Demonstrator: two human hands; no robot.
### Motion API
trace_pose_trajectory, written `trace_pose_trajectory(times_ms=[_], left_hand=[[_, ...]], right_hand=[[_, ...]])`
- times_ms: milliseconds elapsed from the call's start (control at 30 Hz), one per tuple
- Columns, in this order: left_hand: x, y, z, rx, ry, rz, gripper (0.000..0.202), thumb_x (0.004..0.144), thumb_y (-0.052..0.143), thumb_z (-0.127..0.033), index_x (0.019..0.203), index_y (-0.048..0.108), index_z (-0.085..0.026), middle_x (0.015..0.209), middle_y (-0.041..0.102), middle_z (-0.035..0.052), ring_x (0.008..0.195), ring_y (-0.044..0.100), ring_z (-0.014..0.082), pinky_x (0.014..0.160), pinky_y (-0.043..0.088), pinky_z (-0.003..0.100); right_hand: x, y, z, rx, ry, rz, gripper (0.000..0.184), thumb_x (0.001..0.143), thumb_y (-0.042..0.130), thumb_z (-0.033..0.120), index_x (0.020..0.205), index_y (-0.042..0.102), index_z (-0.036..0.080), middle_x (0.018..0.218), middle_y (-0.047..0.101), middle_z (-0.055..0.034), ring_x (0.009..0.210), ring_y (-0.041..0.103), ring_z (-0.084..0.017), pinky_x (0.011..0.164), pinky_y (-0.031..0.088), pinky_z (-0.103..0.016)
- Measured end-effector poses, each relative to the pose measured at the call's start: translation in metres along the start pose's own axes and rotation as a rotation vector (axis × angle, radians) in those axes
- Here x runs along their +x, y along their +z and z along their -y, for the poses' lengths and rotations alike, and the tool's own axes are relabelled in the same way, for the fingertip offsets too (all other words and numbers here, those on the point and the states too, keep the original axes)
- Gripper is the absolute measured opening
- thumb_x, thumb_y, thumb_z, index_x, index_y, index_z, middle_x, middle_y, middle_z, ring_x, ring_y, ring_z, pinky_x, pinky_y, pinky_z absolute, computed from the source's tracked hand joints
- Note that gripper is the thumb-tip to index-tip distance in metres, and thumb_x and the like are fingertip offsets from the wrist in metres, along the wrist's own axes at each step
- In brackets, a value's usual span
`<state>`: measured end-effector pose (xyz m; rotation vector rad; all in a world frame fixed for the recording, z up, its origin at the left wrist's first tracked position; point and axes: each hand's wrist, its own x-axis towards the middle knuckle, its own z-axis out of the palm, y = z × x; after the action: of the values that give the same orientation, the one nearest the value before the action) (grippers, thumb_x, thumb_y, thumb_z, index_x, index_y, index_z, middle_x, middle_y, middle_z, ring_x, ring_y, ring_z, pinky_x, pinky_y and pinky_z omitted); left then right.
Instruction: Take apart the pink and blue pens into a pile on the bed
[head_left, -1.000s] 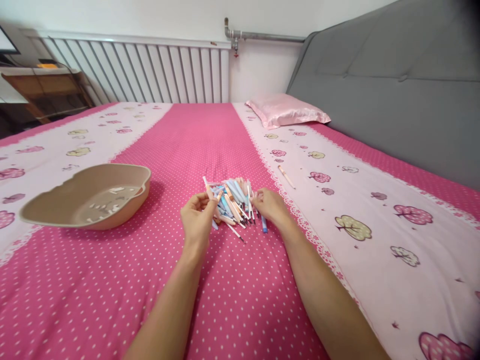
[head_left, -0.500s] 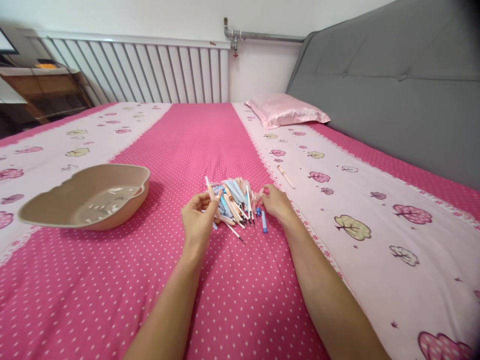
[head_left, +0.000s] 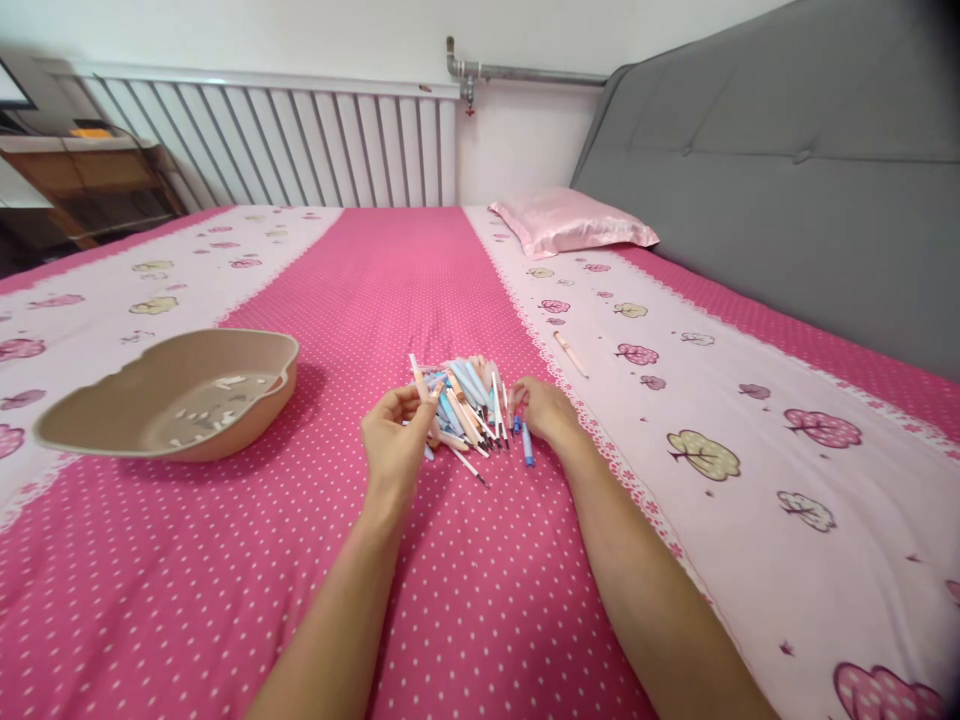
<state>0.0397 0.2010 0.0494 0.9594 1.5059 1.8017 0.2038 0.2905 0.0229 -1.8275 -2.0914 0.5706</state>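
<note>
Left hand: the left hand (head_left: 396, 432) grips a pale pen (head_left: 418, 374) between thumb and fingers; the pen slants upward, its white end clear of the fingertips, at the near left edge of the pile.
Right hand: the right hand (head_left: 549, 412) is at the pile's right edge, thumb and fingers bent toward each other; whether they pinch anything, I cannot tell.
Pile: a heap (head_left: 466, 385) of pens and thin white sticks lies on the sheet (head_left: 465, 610) between the hands, in blue, peach, pink and white, many crossing one another.
Near edge: one white stick (head_left: 470, 466) with a dark tip pokes out toward the person.
Blue piece: a blue tube (head_left: 528, 445) lies just below the right hand, beside the heap.
Loose pen: a peach pen (head_left: 571, 355) lies apart, beyond the right hand, on the pale printed band.
Basin: a beige basin (head_left: 105, 410) sits on the sheet, well left of the left hand, with small white bits (head_left: 196, 414) on its floor.
Behind: a pink pillow (head_left: 574, 222) rests by the grey headboard (head_left: 757, 215); a white radiator (head_left: 337, 145) lines the wall.
</note>
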Motion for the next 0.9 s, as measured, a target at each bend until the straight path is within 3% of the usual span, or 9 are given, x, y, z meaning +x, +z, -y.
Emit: trace_pose_trajectory(times_ms=[333, 533, 600, 700, 800, 900], left_hand=[[0.001, 0.0, 0.001, -0.012, 0.01, -0.003, 0.02, 0.061, 0.068, -0.024, 0.076, 0.064, -0.013, 0.06, 0.062, -0.0015, 0.046, 0.052, 0.0086, 0.045, 0.041, 0.019], [0.002, -0.001, 0.001, -0.003, 0.012, -0.022, 0.02, 0.061, 0.067, -0.025, 0.077, 0.064, -0.013, 0.062, 0.063, -0.0008, 0.048, 0.053, 0.0086, 0.046, 0.04, 0.019], [0.002, -0.002, 0.002, 0.003, 0.014, -0.018, 0.021, 0.062, 0.067, -0.025, 0.078, 0.064, -0.012, 0.063, 0.063, -0.0001, 0.049, 0.054, 0.009, 0.047, 0.04, 0.019], [0.002, -0.002, 0.003, 0.003, 0.02, 0.014, 0.022, 0.062, 0.067, -0.026, 0.078, 0.064, -0.012, 0.064, 0.063, 0.0004, 0.049, 0.054, 0.0096, 0.046, 0.041, 0.02], [0.001, -0.001, 0.002, 0.047, 0.064, 0.097, 0.022, 0.063, 0.068, -0.029, 0.078, 0.065, -0.013, 0.065, 0.064, 0.001, 0.049, 0.053, 0.0099, 0.047, 0.042, 0.021], [-0.001, 0.0, 0.0, 0.155, 0.141, 0.187, 0.021, 0.064, 0.067, -0.03, 0.079, 0.067, -0.015, 0.067, 0.065, 0.0018, 0.05, 0.054, 0.0098, 0.048, 0.042, 0.021]], right_hand=[[0.002, 0.002, -0.003, -0.063, -0.035, -0.074, 0.023, 0.084, 0.041, 0.019, 0.096, 0.06, 0.021, 0.088, 0.062, -0.0058, 0.084, 0.054, -0.017, 0.068, 0.035, -0.024], [0.003, 0.0, -0.003, -0.03, -0.008, -0.27, 0.025, 0.084, 0.036, 0.018, 0.098, 0.057, 0.02, 0.09, 0.059, -0.0082, 0.081, 0.053, -0.018, 0.068, 0.036, -0.027], [0.003, -0.002, 0.0, 0.102, -0.054, -0.356, 0.023, 0.08, 0.04, 0.014, 0.095, 0.056, 0.021, 0.087, 0.058, -0.006, 0.079, 0.054, -0.017, 0.07, 0.037, -0.027], [0.001, -0.009, 0.011, 0.567, -0.223, -0.399, 0.018, 0.075, 0.048, 0.016, 0.093, 0.051, 0.02, 0.08, 0.057, -0.001, 0.075, 0.055, -0.013, 0.071, 0.041, -0.025], [-0.008, -0.019, 0.027, 1.015, -0.321, -0.288, 0.022, 0.074, 0.056, 0.031, 0.093, 0.049, 0.022, 0.078, 0.056, 0.0014, 0.071, 0.055, -0.011, 0.068, 0.044, -0.024], [-0.02, -0.028, 0.041, 1.186, -0.327, -0.185, 0.021, 0.079, 0.052, 0.038, 0.094, 0.052, 0.024, 0.074, 0.054, 0.0024, 0.065, 0.052, -0.009, 0.062, 0.044, -0.023]])
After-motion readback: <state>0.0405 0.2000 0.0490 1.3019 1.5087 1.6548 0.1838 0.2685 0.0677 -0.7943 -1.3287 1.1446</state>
